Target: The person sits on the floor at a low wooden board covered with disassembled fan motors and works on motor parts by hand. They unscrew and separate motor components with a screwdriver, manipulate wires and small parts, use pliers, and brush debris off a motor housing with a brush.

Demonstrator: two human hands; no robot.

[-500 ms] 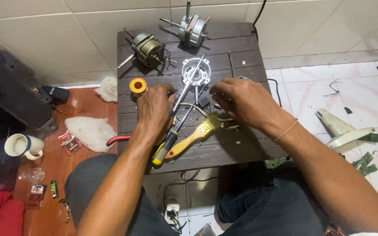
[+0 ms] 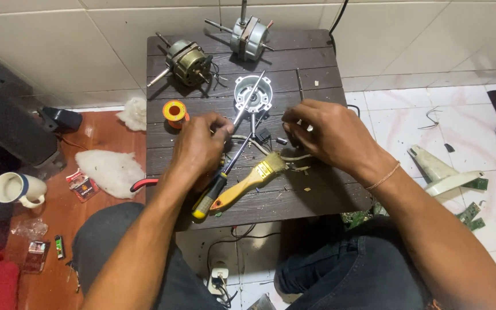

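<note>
From my head camera I look down on a dark slatted bench [image 2: 294, 195]. My left hand [image 2: 199, 146] is curled shut, fingertips pinching the pale wires [image 2: 259, 150] near the shaft of a screwdriver [image 2: 228, 166] that lies slanted beneath it, its yellow-and-black handle toward me. My right hand [image 2: 325, 135] is also closed, fingers bent down on the other end of those wires, so the bundle runs between both hands, just in front of the round metal motor housing [image 2: 252, 93]. A yellow-handled brush [image 2: 251, 179] lies right below the wires. A solder spool [image 2: 174, 111] sits left of my left hand; two fan motors [image 2: 189, 59] stand at the bench's far edge.
</note>
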